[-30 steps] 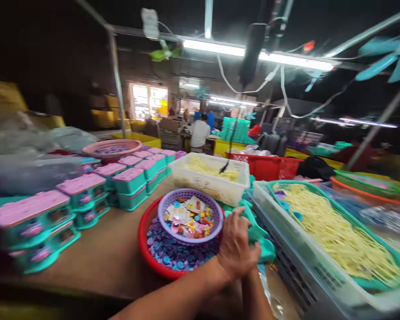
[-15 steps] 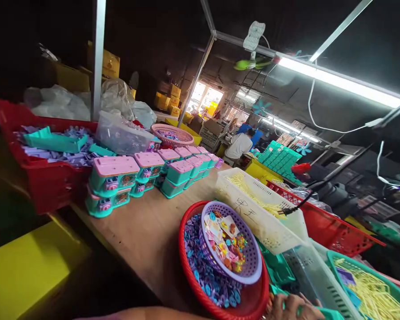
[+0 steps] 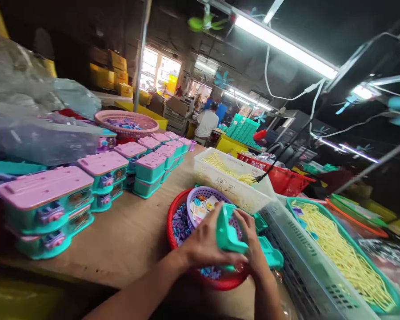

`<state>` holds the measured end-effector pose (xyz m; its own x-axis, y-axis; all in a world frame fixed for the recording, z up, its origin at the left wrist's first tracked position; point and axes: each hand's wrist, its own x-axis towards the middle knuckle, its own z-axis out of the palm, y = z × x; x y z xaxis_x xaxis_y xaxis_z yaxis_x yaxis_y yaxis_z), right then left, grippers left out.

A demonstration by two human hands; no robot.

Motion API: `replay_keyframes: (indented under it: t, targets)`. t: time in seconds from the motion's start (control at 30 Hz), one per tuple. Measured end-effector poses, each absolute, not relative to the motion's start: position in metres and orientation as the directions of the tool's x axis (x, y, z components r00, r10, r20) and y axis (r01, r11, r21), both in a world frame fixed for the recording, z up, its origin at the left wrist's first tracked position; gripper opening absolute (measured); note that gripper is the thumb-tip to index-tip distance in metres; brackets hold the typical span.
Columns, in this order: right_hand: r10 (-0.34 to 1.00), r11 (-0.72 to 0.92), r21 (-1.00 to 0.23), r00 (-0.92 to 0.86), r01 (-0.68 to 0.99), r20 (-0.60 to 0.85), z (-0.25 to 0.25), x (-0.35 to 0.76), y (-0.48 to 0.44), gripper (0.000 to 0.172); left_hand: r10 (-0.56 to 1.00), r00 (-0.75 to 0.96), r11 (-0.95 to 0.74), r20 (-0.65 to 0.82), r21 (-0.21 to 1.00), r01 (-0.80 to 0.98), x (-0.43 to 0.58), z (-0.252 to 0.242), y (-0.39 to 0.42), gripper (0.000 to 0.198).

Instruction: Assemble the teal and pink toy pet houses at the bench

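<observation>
Both my hands hold one teal plastic toy part (image 3: pixel 227 234) above the near edge of a red basket (image 3: pixel 174 214). My left hand (image 3: pixel 205 243) grips it from the left and below, fingers closed under it. My right hand (image 3: pixel 251 242) clasps its right side. Inside the red basket lie many small blue and purple discs, and a smaller purple basket (image 3: pixel 202 194) with coloured stickers and small pieces sits on top of them. More teal parts (image 3: pixel 270 255) lie just right of my hands.
Stacked teal boxes with pink lids (image 3: pixel 103 171) fill the left of the wooden table (image 3: pixel 130 235). A white bin (image 3: pixel 231 184) and a teal tray (image 3: pixel 340 249) hold yellow sticks. A pink basket (image 3: pixel 125 124) stands behind. A person in white (image 3: pixel 205 124) works far back.
The camera swung left and came back. My hands, low by the red basket's right side before, now hold a teal part raised over the basket's near edge.
</observation>
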<state>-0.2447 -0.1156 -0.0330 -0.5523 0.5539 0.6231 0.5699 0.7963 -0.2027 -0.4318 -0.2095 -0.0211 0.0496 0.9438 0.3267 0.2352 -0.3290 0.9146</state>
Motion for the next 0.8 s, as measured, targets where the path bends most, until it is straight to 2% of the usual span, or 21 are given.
replay_keyframes:
  t: [0.07, 0.17, 0.2, 0.27, 0.33, 0.43, 0.57, 0.67, 0.8]
  targets:
    - [0.582, 0.728, -0.203, -0.434, 0.655, 0.687, -0.022, -0.229, -0.099, 0.046, 0.966, -0.065, -0.245, 0.252, 0.965, 0.098, -0.463, -0.02, -0.202, 0.112]
    - [0.533, 0.586, -0.084, -0.306, 0.806, 0.789, -0.001, -0.217, -0.057, 0.054, 0.914, -0.293, -0.33, 0.281, 0.935, -0.134, -0.497, -0.018, -0.177, 0.065]
    - [0.524, 0.555, -0.013, -0.338, 0.831, 0.782, 0.004, -0.217, -0.042, 0.055, 0.883, -0.376, -0.38, 0.282, 0.899, -0.217, -0.504, -0.016, -0.168, 0.051]
    - [0.528, 0.525, 0.102, -0.417, 0.845, 0.74, 0.008, -0.223, -0.013, 0.053, 0.829, -0.498, -0.454, 0.257, 0.828, -0.329, -0.514, -0.011, -0.15, 0.038]
    - [0.557, 0.487, 0.152, -0.44, 0.86, 0.705, 0.006, -0.231, 0.012, 0.042, 0.803, -0.549, -0.477, 0.233, 0.803, -0.356, -0.521, -0.005, -0.133, 0.037]
    - [0.568, 0.411, 0.13, -0.366, 0.902, 0.737, 0.003, -0.233, 0.042, 0.038, 0.811, -0.569, -0.412, 0.136, 0.823, -0.391, -0.532, 0.003, -0.11, 0.043]
    - [0.437, 0.367, 0.081, -0.248, 0.927, 0.864, 0.014, -0.214, 0.076, 0.042, 0.88, -0.475, -0.263, -0.022, 0.81, -0.524, -0.544, 0.016, -0.069, 0.054]
    - [0.351, 0.361, 0.107, -0.241, 0.926, 0.905, 0.034, -0.198, 0.098, 0.047, 0.921, -0.387, -0.202, -0.037, 0.805, -0.557, -0.542, 0.029, -0.034, 0.058]
    - [0.27, 0.351, 0.154, -0.258, 0.923, 0.928, 0.067, -0.189, 0.117, 0.054, 0.936, -0.349, -0.239, 0.038, 0.798, -0.554, -0.531, 0.048, -0.002, 0.059]
